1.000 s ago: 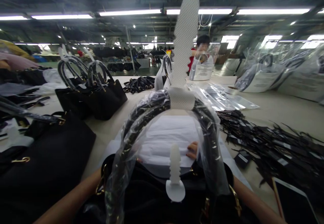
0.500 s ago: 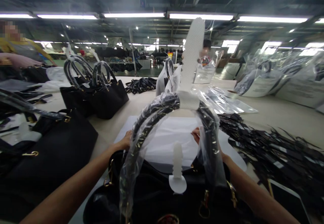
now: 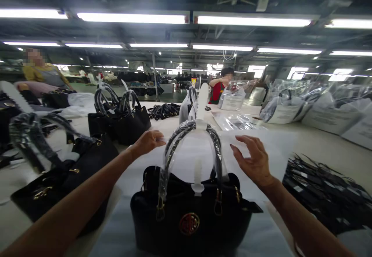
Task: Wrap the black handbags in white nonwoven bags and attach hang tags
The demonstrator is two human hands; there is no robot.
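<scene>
A black handbag (image 3: 192, 214) with a round gold-and-red emblem stands upright in front of me on a white sheet (image 3: 273, 148). Its two handles (image 3: 174, 148) are wrapped in clear plastic and joined at the top by a white foam strip (image 3: 201, 102). My left hand (image 3: 148, 141) is curled to the left of the handles, fingers pinched on the far sheet's edge as far as I can tell. My right hand (image 3: 252, 160) hovers to the right of the handles with fingers spread, holding nothing.
More black handbags (image 3: 122, 117) stand at the left and a nearer one (image 3: 66, 175) beside my left arm. A heap of black tags (image 3: 325, 187) lies at the right. Bagged goods (image 3: 328, 113) line the far right. Two people work at the table's far side.
My view has pulled back and up, so the whole handbag now shows. Both hands have risen from behind the bag's mouth to either side of the handles; the right hand has opened.
</scene>
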